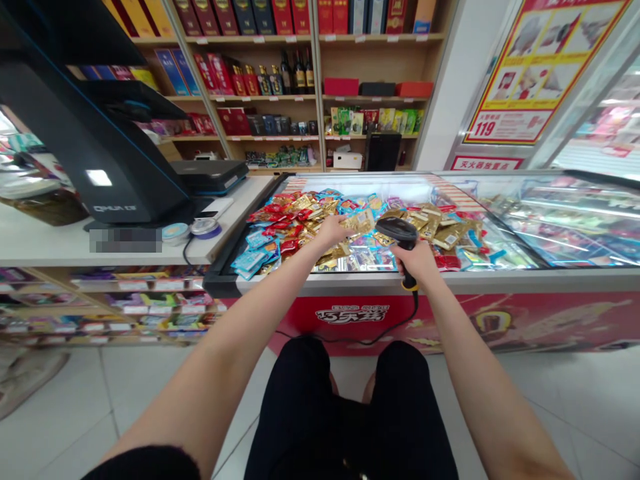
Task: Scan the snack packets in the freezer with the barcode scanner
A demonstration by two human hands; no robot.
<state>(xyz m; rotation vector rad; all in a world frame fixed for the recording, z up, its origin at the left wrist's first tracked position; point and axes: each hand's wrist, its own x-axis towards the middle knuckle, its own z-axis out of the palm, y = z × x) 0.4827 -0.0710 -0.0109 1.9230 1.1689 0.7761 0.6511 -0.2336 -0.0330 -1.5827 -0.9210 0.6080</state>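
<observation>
In my right hand (419, 259) is a black barcode scanner (397, 230), gripped by its handle, its head pointing left over the freezer top. A cable hangs from the handle's yellow-ringed base. My left hand (332, 231) pinches the edge of a gold snack packet (361, 221), held just left of the scanner's head. Around both hands, many small packets lie heaped on the glass lid of the chest freezer (360, 283). Red and gold packets (300, 213) and blue ones (255, 257) pile up at the left; more gold packets (445, 227) lie at the right.
A white counter (215, 230) with a black checkout terminal (130, 160) and two round tubs (205, 228) adjoins the freezer's left end. The scanner cable (360, 342) loops low across the freezer front. Behind stand shelves (260, 99) of boxes and bottles.
</observation>
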